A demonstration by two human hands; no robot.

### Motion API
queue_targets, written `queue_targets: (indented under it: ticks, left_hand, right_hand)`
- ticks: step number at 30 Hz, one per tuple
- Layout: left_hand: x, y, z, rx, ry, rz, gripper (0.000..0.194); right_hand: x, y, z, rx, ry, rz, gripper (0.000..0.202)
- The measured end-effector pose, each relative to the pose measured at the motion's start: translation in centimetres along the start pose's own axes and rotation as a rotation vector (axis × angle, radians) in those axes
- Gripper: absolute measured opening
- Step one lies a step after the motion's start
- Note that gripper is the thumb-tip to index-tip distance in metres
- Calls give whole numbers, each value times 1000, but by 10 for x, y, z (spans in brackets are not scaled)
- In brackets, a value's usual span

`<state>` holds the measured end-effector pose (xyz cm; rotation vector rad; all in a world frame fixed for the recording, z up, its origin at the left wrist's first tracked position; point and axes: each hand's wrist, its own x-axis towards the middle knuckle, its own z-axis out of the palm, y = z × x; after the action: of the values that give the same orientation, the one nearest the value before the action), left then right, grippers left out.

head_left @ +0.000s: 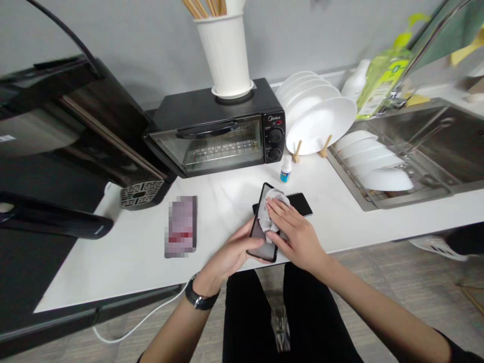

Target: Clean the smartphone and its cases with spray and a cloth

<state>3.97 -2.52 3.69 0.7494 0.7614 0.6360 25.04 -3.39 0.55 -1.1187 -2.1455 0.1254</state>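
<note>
My left hand (234, 250) is closed around the lower part of a dark-framed smartphone (262, 246), its thumb lying over the screen edge. With my right hand (297, 232) I press a crumpled pale grey cloth (265, 218) against the upper part of the screen. Behind it, another dark phone (302, 203) lies flat on the white counter (223, 201), partly hidden. A small white bottle with a blue label (285, 171) stands just beyond the phones. On the left lies a blurred-out, phone-shaped item (182, 227) with a dark edge.
A black toaster oven (223, 141) stands at the back with a white cup of chopsticks (225, 55) on top. White plates (321, 121) stand in a rack beside it. At right, a metal sink (446, 171) holds bowls (374, 161). A black appliance (113, 116) rises at left.
</note>
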Motion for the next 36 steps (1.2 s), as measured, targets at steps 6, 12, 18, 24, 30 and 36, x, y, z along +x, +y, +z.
queue_targets:
  ticks: [6, 12, 18, 24, 30, 36]
  left_hand:
    - [-8, 2, -14, 531, 205, 285, 55]
    - [-3, 16, -5, 1195, 534, 442, 27]
    - [17, -10, 4, 1500, 677, 609, 25]
    - [23, -32, -13, 1084, 531, 715, 34]
    - [30, -46, -30, 1237, 615, 691, 19]
    - [27, -44, -27, 1258, 590, 723, 7]
  right_hand:
    - [-18, -2, 2, 131, 201, -101, 30]
    - [-10, 24, -24, 157, 550, 415, 9]
    - [12, 27, -7, 115, 426, 185, 7]
    - [19, 32, 8, -64, 205, 38, 22]
    - [14, -23, 26, -122, 19, -192, 40]
    - [24, 1, 16, -230, -51, -324, 59]
